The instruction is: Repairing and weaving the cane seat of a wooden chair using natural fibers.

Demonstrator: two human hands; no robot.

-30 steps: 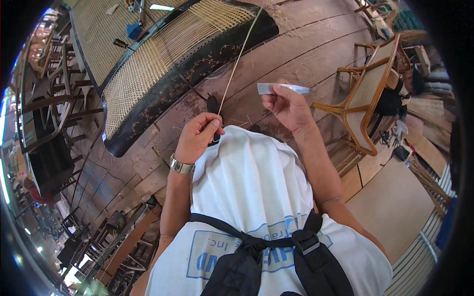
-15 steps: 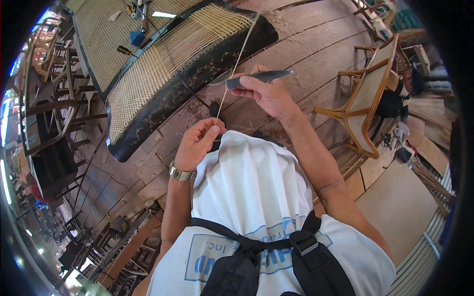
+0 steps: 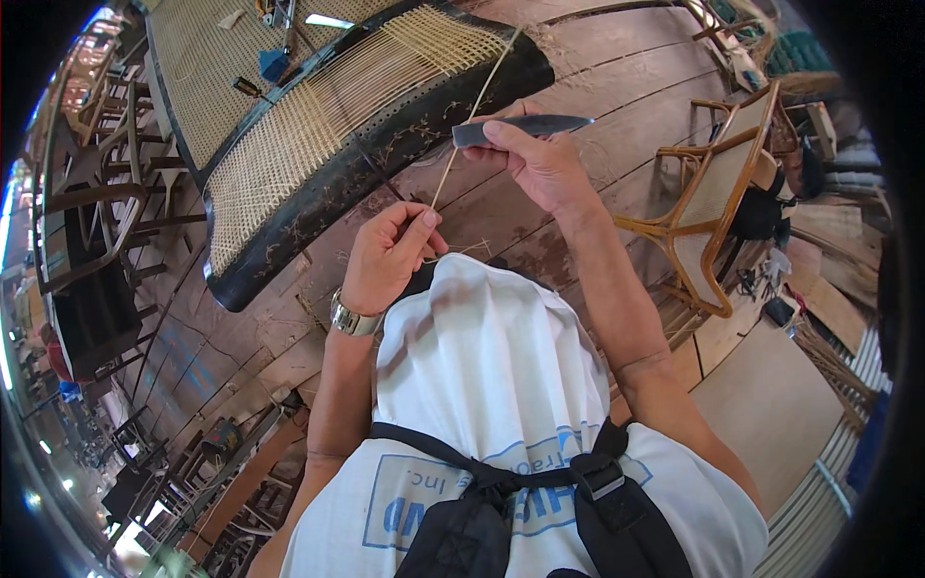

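A thin pale cane strip runs upward at a slant, in front of a black-framed panel. My left hand is closed, pinching the strip's lower part between thumb and fingertips. My right hand grips a dark grey knife, its pointed tip aimed right. The strip passes by the knife's wide left end, near my right fingers; whether the edge touches it I cannot tell. Woven cane covers the panel, tight at its ends and with looser parallel strands in the middle.
Tools and a blue object lie on the panel's far part. A cane-seated wooden chair lies tipped at the right. Dark chair frames crowd the left. A pale board rests at lower right. Fibre scraps litter the plank floor.
Both hands have moved up and slightly right. My left hand still pinches the strip, and the knife is still in my right hand, now higher against the panel.
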